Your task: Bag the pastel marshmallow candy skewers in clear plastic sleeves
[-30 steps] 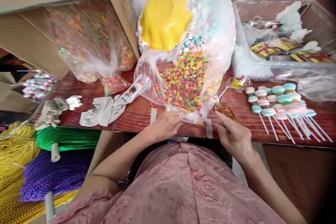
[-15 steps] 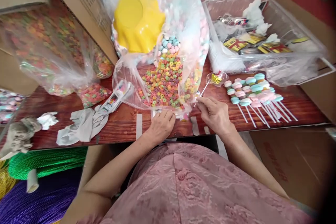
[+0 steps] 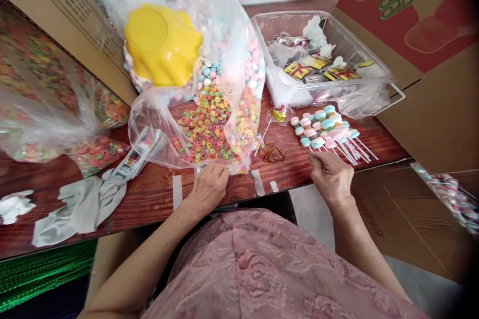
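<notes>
My left hand (image 3: 209, 188) pinches the near edge of the clear bag of cereal rings (image 3: 207, 124) on the tabletop (image 3: 149, 194). My right hand (image 3: 331, 177), fingers curled and holding nothing, touches the stick ends of the candy skewers (image 3: 327, 127) just beside the bag.

Two hands, the left hand (image 3: 208, 190) and right hand (image 3: 331, 177), one yellow bowl (image 3: 161, 44), one clear plastic bin (image 3: 377, 77), three tape strips (image 3: 177, 190) and roughly a dozen candy skewers (image 3: 329, 128), too bunched for an exact count.
</notes>
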Demonstrator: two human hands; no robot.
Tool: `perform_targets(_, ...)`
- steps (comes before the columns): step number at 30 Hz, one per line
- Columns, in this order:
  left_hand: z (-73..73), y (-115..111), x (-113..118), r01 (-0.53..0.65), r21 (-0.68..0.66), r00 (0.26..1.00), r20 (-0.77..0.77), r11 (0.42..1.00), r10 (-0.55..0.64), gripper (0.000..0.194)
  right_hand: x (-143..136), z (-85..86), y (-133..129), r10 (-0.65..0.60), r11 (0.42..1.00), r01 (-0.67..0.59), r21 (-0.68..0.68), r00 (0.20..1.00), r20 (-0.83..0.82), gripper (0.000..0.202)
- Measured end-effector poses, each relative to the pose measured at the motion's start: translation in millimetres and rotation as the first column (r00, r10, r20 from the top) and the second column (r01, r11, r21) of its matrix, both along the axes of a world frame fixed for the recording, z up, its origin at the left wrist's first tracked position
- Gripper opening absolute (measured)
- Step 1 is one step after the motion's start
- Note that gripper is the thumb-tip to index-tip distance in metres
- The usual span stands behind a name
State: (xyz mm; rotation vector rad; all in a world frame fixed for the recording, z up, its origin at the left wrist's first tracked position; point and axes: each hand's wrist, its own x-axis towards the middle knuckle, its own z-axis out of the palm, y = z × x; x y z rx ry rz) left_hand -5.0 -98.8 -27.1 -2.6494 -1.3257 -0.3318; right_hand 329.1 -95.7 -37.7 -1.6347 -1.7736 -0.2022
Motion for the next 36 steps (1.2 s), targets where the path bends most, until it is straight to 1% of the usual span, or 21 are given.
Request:
perform_targets(2, -3.1, 3, 0, -0.037, 0.005, 0.994, 0.102, 0.999, 0.036, 0.015, -3, 3.6, 4, 0.006, 1.000, -0.006, -0.008, 1.000, 0.026, 0.022)
perform_targets(4, -7.4, 5, -1, -0.068, -0.003, 0.972, 0.224, 0.998, 0.067, 0.017, -5, 8.5, 8, 0.008, 1.000, -0.006, -0.027, 0.998, 0.063, 0.022)
perform_targets(5, -9.6, 5, -1, -0.081, -0.008, 0.957, 0.278, 0.997, 0.080, 0.019, -4, 11.0, 11, -0.008, 0.999, 0.011, -0.033, 0.997, 0.078, 0.022)
perform_targets(7, -12.9, 5, -1, -0.092, -0.003, 0.933, 0.348, 0.996, 0.088, 0.020, 3, 14.8, 13, -0.079, 0.996, 0.081, -0.026, 0.993, 0.090, 0.023)
perform_targets(9, -13.4, 2, -2, -0.081, 0.030, 0.936, 0.346, 0.996, 0.066, 0.017, 13, 15.6, 10, -0.180, 0.983, 0.183, -0.018, 0.979, 0.096, 0.025)
perform_targets(12, -9.2, -6, -3, -0.029, 0.051, 0.970, 0.243, 0.998, 0.016, 0.014, 26, 11.4, -2, -0.288, 0.952, 0.300, -0.066, 0.946, 0.149, 0.024)
perform_targets(15, -4.5, -11, -4, 0.005, 0.023, 0.987, 0.161, 1.000, -0.009, 0.018, 24, 5.7, -13, -0.308, 0.926, 0.345, -0.153, 0.925, 0.222, 0.024)
perform_targets(17, -3.8, -12, -6, 0.011, 0.019, 0.986, 0.165, 1.000, -0.014, 0.019, 17, 3.6, -16, -0.302, 0.910, 0.359, -0.210, 0.918, 0.257, 0.025)
perform_targets(19, -5.4, -9, -7, 0.017, 0.027, 0.977, 0.214, 0.999, -0.023, 0.017, 10, 3.5, -13, -0.305, 0.886, 0.381, -0.266, 0.908, 0.286, 0.025)
perform_targets(22, -9.1, -3, -10, 0.029, 0.033, 0.934, 0.356, 0.999, -0.039, 0.014, 3, 5.0, -2, -0.304, 0.847, 0.408, -0.340, 0.898, 0.318, 0.025)
perform_targets(24, -10.7, 0, -11, 0.031, 0.033, 0.891, 0.452, 0.999, -0.043, 0.014, 0, 5.3, 5, -0.287, 0.837, 0.400, -0.372, 0.902, 0.324, 0.025)
perform_targets(26, -11.3, 2, -13, 0.042, 0.023, 0.859, 0.510, 0.999, -0.048, 0.016, -3, 4.3, 11, -0.282, 0.835, 0.395, -0.383, 0.905, 0.319, 0.026)
perform_targets(29, -10.7, 3, -16, 0.086, -0.007, 0.833, 0.549, 0.996, -0.068, 0.015, -5, 1.6, 17, -0.320, 0.840, 0.404, -0.361, 0.907, 0.273, 0.027)
perform_targets(31, -9.8, 3, -18, 0.109, -0.039, 0.812, 0.580, 0.993, -0.067, 0.015, -4, 1.2, 18, -0.341, 0.870, 0.378, -0.317, 0.925, 0.165, 0.024)
perform_targets(32, -9.4, 4, -19, 0.116, -0.060, 0.796, 0.602, 0.991, -0.057, 0.015, -3, 2.2, 17, -0.332, 0.898, 0.340, -0.279, 0.940, 0.078, 0.022)
perform_targets(34, -8.7, 5, -20, 0.120, -0.121, 0.752, 0.659, 0.985, -0.011, 0.015, 3, 7.4, 10, -0.265, 0.952, 0.242, -0.186, 0.958, -0.113, 0.018)
perform_targets(35, -8.7, 6, -21, 0.123, -0.154, 0.722, 0.691, 0.980, 0.018, 0.014, 6, 11.8, 4, -0.204, 0.975, 0.179, -0.131, 0.956, -0.210, 0.016)
perform_targets(36, -9.0, 8, -22, 0.126, -0.189, 0.689, 0.723, 0.974, 0.051, 0.014, 9, 17.2, -2, -0.166, 0.982, 0.138, -0.129, 0.955, -0.246, 0.015)
